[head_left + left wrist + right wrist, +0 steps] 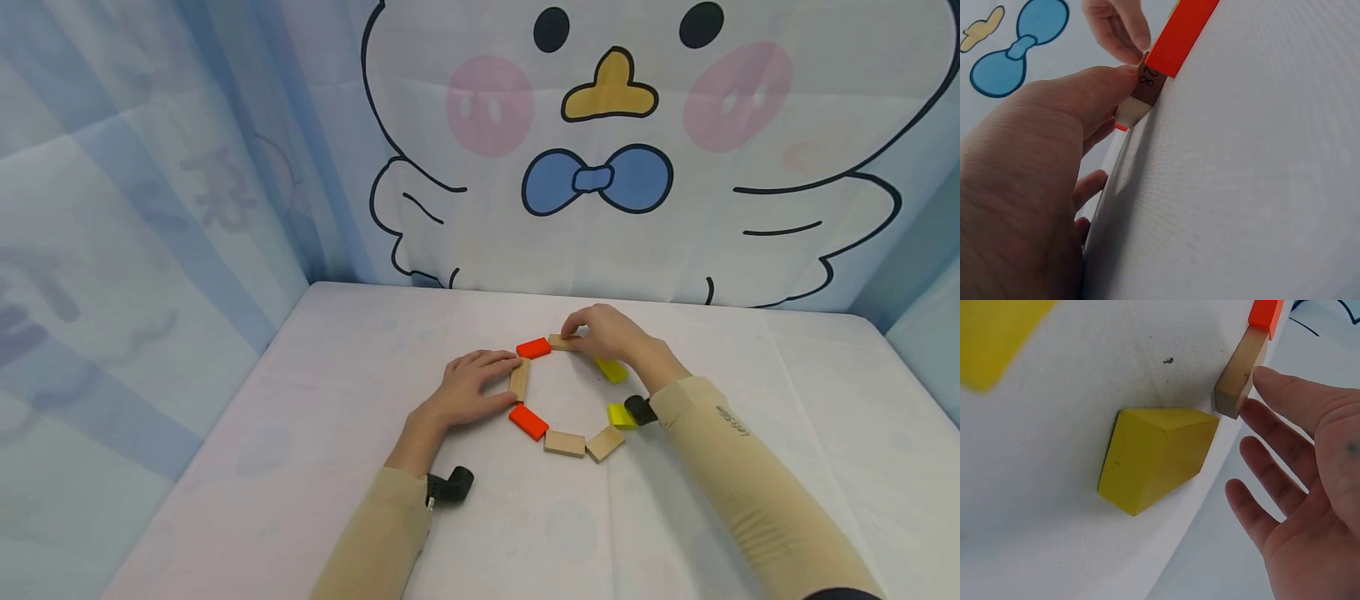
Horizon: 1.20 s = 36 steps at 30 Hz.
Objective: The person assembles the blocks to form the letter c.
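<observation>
Several flat blocks lie in a ring on the white table (pixel 337 400). My left hand (pixel 480 385) holds the wooden block (pixel 519 379) on the ring's left side, fingers at its far end and thumb at its near end. In the left wrist view a finger (pixel 1085 94) presses the end marked 28 of this block (pixel 1147 84), beside an orange block (pixel 1182 34). My right hand (pixel 603 332) touches the top wooden block (pixel 561 342) with its fingertips. In the right wrist view its fingers (pixel 1285 400) are nearly straight beside that block (pixel 1240 378).
The ring also holds two orange blocks (pixel 533 347) (pixel 528 422), two wooden blocks (pixel 564 443) (pixel 604 442) and two yellow blocks (pixel 611 369) (pixel 621 414). A printed cartoon curtain (pixel 600 167) stands behind and at both sides. Black wrist cameras (pixel 450 486) sit on both arms.
</observation>
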### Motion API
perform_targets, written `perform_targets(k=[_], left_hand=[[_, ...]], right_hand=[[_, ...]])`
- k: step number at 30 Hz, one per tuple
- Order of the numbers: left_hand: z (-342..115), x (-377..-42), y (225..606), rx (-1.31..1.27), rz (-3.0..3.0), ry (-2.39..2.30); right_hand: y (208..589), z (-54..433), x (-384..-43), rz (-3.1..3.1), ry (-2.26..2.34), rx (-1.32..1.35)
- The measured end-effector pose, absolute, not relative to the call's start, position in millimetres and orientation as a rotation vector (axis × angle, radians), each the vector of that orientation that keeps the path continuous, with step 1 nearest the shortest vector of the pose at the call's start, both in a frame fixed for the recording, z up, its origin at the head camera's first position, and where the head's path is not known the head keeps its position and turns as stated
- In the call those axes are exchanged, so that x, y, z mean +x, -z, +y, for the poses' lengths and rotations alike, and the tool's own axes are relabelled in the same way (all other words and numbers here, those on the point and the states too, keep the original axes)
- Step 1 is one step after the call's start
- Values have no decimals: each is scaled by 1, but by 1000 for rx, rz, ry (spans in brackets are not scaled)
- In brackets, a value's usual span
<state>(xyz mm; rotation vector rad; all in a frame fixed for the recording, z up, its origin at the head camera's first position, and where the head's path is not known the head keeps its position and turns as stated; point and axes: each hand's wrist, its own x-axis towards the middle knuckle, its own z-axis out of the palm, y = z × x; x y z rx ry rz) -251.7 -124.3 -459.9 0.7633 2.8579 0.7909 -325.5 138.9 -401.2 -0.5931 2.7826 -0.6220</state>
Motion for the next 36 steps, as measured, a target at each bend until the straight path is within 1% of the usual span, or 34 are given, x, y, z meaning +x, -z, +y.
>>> perform_targets(k=[13,24,36], left_hand=[[-125,-252,462,778,2867,-786],[-124,-251,463,801,2869,-812],[-124,-252,460,794,2864,-792]], right_hand=[[392,158,-321,2796,618,-620],[396,185,-308,2783,617,-639],[395,203,-294,2754,627,-663]])
